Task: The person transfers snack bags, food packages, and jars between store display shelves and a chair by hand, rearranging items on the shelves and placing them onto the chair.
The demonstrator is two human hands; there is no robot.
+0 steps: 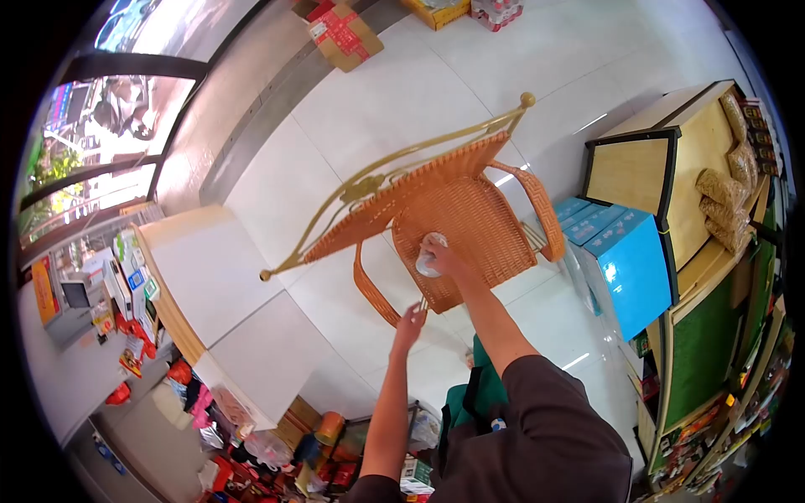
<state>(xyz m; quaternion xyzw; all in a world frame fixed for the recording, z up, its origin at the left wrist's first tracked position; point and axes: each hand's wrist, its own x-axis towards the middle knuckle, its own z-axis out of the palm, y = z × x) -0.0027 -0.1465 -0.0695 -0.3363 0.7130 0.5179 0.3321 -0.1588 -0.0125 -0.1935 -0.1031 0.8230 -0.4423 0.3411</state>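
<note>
A brown wicker chair (482,226) with a gold metal frame and curved armrests stands in front of me, tilted in the view. My right hand (444,260) is over the seat, closed on a small whitish wad (428,261) that rests against the weave. Whether the wad is cloth or thin plastic I cannot make out. Lower down, my left hand (409,325) is at the seat's front left corner, its fingers closed around the thin metal frame there. The left armrest (373,289) curves just beside that hand.
Blue boxes (625,272) stand right of the chair, before a wooden shelf (633,172) with bagged goods. To the left is a white counter (205,281). Cluttered goods (277,457) lie at the lower left. A taped carton (344,38) sits by the far wall.
</note>
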